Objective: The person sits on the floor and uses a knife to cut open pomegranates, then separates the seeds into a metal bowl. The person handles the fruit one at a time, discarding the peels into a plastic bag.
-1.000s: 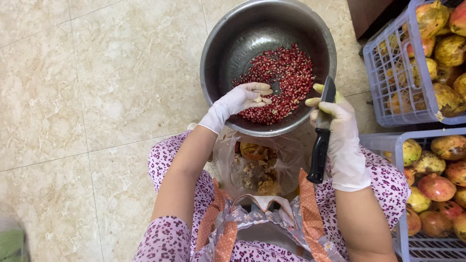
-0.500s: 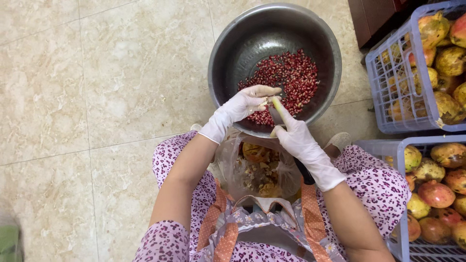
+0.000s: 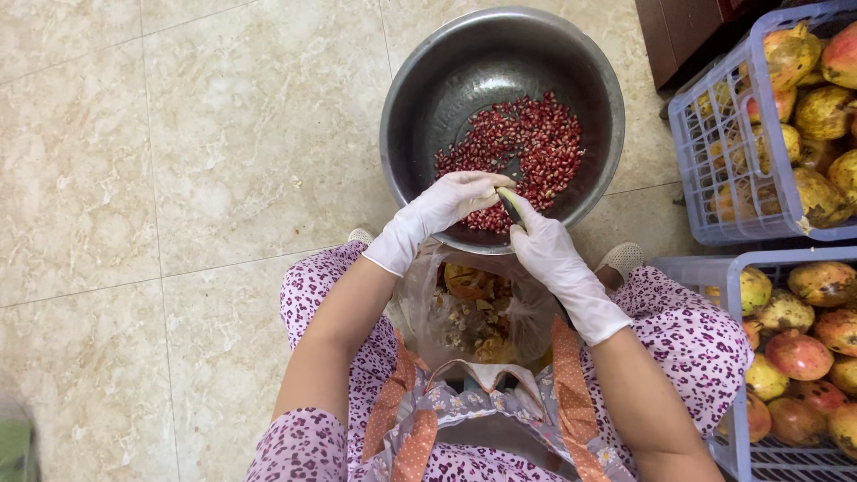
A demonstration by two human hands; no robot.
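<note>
Head view: lots of bare tile floor (image 3: 178, 178) across the left half of the frame, crowded on the right. Steel bowl (image 3: 420, 107) at top centre holds red pomegranate seeds (image 3: 527, 143). Over its near rim, the left hand (image 3: 455, 198) grips a pomegranate piece (image 3: 511, 202) and the right hand (image 3: 544, 254) pinches it too. A clear bag of peels (image 3: 473, 308) sits in the lap, and two lilac crates (image 3: 714, 161) of whole pomegranates (image 3: 808, 107) fill the right edge.
</note>
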